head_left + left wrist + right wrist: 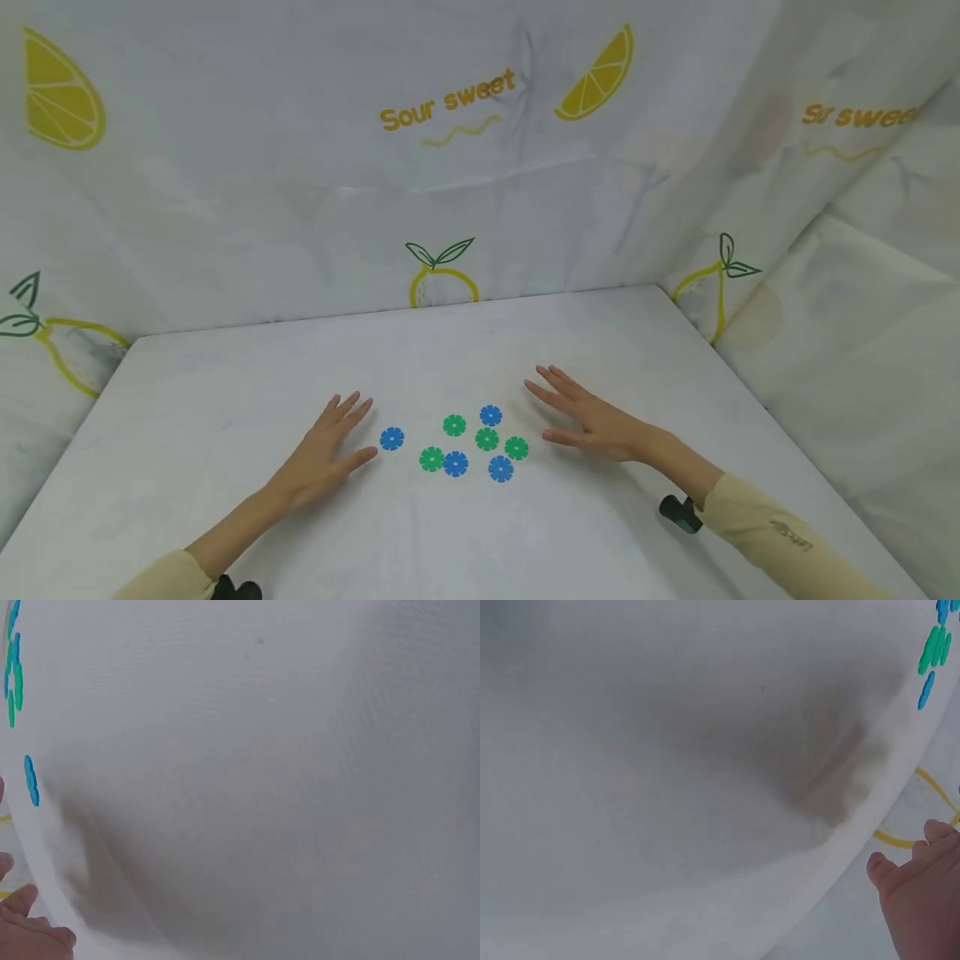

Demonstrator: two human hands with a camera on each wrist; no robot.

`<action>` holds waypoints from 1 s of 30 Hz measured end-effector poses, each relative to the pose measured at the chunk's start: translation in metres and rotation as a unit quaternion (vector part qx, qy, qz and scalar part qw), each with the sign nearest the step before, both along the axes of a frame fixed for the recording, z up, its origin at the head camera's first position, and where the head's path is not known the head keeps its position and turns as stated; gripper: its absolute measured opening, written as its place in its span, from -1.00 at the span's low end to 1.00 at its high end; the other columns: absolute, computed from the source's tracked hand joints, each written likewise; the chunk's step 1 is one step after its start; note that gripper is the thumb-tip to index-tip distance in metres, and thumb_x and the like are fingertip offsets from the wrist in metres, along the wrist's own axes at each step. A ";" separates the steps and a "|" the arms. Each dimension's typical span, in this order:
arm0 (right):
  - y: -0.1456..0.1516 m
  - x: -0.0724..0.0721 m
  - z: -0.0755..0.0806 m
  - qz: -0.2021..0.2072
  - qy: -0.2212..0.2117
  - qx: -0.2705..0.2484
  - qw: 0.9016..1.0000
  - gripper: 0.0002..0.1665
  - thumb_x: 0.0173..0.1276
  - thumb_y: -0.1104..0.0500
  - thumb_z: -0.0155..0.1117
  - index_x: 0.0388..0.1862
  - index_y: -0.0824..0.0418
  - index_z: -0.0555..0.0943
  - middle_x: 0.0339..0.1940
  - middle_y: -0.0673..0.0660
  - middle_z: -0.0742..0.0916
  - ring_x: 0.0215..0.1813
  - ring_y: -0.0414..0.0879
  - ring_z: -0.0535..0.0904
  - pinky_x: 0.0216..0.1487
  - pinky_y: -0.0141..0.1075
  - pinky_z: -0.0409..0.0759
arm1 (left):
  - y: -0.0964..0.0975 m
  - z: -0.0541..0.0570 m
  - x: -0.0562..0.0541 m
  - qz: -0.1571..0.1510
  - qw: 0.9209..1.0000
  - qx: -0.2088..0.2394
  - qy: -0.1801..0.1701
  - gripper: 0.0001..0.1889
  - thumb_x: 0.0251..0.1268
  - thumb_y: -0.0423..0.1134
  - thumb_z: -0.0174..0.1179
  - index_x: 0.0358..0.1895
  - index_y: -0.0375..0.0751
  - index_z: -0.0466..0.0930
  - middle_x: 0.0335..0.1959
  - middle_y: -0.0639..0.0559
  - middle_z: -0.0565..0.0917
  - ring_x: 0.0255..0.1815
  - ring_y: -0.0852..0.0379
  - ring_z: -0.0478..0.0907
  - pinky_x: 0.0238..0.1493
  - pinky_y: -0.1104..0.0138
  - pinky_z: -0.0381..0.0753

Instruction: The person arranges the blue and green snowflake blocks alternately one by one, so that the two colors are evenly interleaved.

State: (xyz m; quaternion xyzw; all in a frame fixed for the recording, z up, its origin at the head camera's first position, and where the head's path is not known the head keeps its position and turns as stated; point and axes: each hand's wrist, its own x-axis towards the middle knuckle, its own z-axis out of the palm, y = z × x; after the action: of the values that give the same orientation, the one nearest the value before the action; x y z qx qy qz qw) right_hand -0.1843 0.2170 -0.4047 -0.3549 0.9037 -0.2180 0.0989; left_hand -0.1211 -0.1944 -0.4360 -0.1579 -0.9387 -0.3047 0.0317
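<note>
Several flat, notched plastic discs, blue and green, lie in a loose group on the white table (pixel 420 533). One blue disc (pixel 392 438) sits apart at the left, nearest my left hand (pixel 321 457). That hand hovers beside it with spread fingers and holds nothing. At the group's right, my right hand (pixel 600 423) is held over the table, fingers extended, nearest a green disc (pixel 516 448) and a blue disc (pixel 491 415). A green disc (pixel 431 458) and a blue disc (pixel 455 464) lie side by side. Both wrist views catch only part of each hand.
Behind the table hangs a white cloth (pixel 300 208) printed with lemons and lettering. Another cloth side (pixel 847 350) slopes along the table's right edge. Dark devices (pixel 681 513) are strapped at both wrists, below beige sleeves (pixel 780 533).
</note>
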 end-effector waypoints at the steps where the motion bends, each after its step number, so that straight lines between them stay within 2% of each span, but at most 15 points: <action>1: -0.001 0.002 0.000 0.006 -0.015 -0.010 1.000 -0.15 0.39 -0.10 0.16 0.55 -0.02 0.06 0.58 0.17 0.00 0.54 0.20 -0.19 0.32 0.34 0.02 | 0.001 -0.001 -0.001 -0.002 1.000 0.014 0.002 -0.31 0.24 -0.02 0.25 0.39 -0.24 0.31 0.42 -0.26 0.26 0.45 -0.36 0.00 0.29 -0.31 0.03; 4: -0.005 0.006 -0.001 0.023 -0.040 -0.030 0.998 -0.21 0.37 -0.07 0.19 0.51 0.03 0.18 0.56 0.15 0.10 0.53 0.16 -0.07 0.31 0.31 0.12 | 0.004 -0.004 -0.004 -0.007 0.999 0.043 0.020 -0.36 0.16 -0.15 0.35 0.30 -0.28 0.42 0.32 -0.22 0.41 0.37 -0.30 0.23 0.25 -0.20 0.24; 7: -0.009 0.010 -0.003 0.042 -0.033 -0.046 0.998 -0.29 0.36 -0.06 0.23 0.44 0.09 0.32 0.48 0.14 0.29 0.46 0.13 0.13 0.29 0.21 0.28 | 0.007 -0.007 -0.007 -0.011 0.997 0.058 0.039 -0.39 0.02 -0.27 0.44 0.21 -0.30 0.51 0.20 -0.17 0.54 0.24 -0.19 0.44 0.17 0.00 0.45; 9: -0.011 0.011 -0.005 0.051 -0.035 -0.067 0.996 -0.35 0.33 0.00 0.29 0.36 0.14 0.42 0.35 0.14 0.43 0.34 0.08 0.31 0.21 0.04 0.44 | 0.009 -0.008 -0.009 -0.012 0.996 0.080 0.028 -0.41 -0.05 -0.32 0.47 0.16 -0.31 0.56 0.10 -0.14 0.61 0.14 -0.12 0.53 0.09 0.13 0.54; 12: -0.013 0.010 -0.010 0.063 -0.049 -0.104 0.991 -0.42 0.27 0.09 0.36 0.25 0.23 0.53 0.13 0.15 0.57 0.09 0.01 0.48 -0.01 -0.20 0.61 | 0.012 -0.008 -0.010 -0.005 0.993 0.116 -0.002 -0.44 -0.10 -0.37 0.48 0.10 -0.34 0.59 -0.01 -0.13 0.65 0.03 -0.06 0.60 -0.01 0.29 0.59; 14: -0.013 0.009 -0.014 0.068 -0.063 -0.125 0.988 -0.46 0.22 0.15 0.40 0.18 0.28 0.58 0.03 0.14 0.61 -0.05 -0.03 0.52 -0.13 -0.32 0.64 | 0.013 -0.008 -0.010 0.001 0.991 0.135 -0.019 -0.45 -0.12 -0.40 0.48 0.07 -0.37 0.61 -0.05 -0.13 0.66 0.00 -0.05 0.61 -0.03 0.33 0.59; 17: -0.012 0.007 -0.020 0.071 -0.061 -0.135 0.986 -0.49 0.18 0.17 0.44 0.12 0.29 0.62 -0.05 0.12 0.65 -0.15 -0.06 0.52 -0.19 -0.36 0.64 | 0.014 -0.009 -0.011 0.003 0.990 0.137 -0.018 -0.48 -0.13 -0.42 0.48 0.03 -0.40 0.62 -0.09 -0.13 0.66 -0.04 -0.05 0.63 -0.05 0.33 0.60; 24: -0.017 0.003 -0.020 0.079 -0.041 -0.139 0.986 -0.57 0.12 0.25 0.47 0.01 0.33 0.67 -0.19 0.12 0.68 -0.24 -0.05 0.53 -0.27 -0.34 0.65 | 0.015 -0.014 -0.015 -0.001 0.992 0.125 0.002 -0.55 -0.13 -0.42 0.49 -0.04 -0.33 0.68 -0.20 -0.04 0.66 -0.19 0.09 0.63 -0.10 0.38 0.62; 30: -0.024 -0.006 -0.015 0.107 -0.044 -0.113 0.987 -0.58 0.13 0.24 0.47 0.00 0.32 0.67 -0.23 0.10 0.69 -0.28 -0.07 0.53 -0.28 -0.36 0.62 | 0.017 -0.015 -0.018 -0.009 0.993 0.115 0.012 -0.58 -0.14 -0.39 0.50 -0.08 -0.28 0.71 -0.25 0.02 0.65 -0.26 0.16 0.59 -0.14 0.39 0.63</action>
State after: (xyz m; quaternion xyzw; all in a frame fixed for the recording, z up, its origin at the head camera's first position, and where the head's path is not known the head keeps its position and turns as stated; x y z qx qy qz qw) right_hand -0.1901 0.1928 -0.4197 -0.4483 0.8252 -0.3218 0.1205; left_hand -0.1394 -0.1777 -0.4511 -0.1648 -0.8957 -0.4088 0.0579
